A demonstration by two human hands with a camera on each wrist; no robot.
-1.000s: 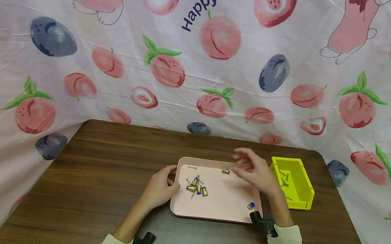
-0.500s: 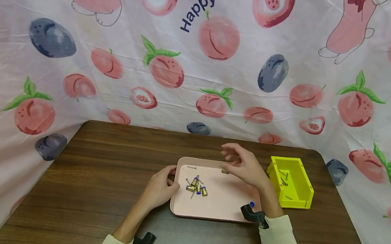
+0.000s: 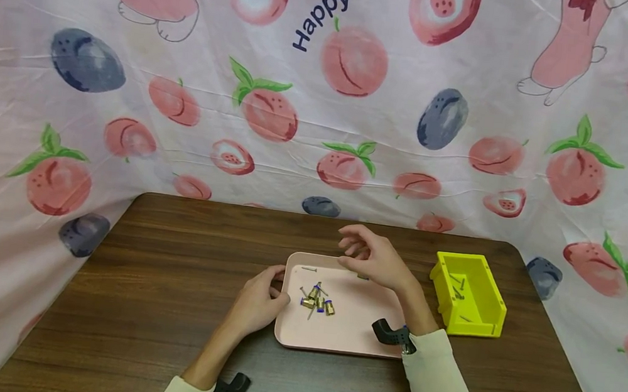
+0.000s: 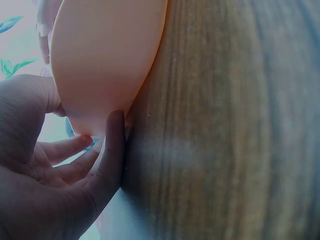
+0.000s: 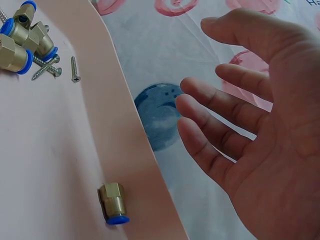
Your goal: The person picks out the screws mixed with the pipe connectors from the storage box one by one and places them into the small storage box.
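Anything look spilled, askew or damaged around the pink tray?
Nothing looks spilled or damaged. One brass fitting lies apart from the fittings and screws clustered on the pink tray, but that hardly seems wrong.

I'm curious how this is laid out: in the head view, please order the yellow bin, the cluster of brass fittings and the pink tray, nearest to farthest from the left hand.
1. Pink tray: the left hand touches its left edge.
2. Cluster of brass fittings: in the tray's left half.
3. Yellow bin: beyond the tray's right side.
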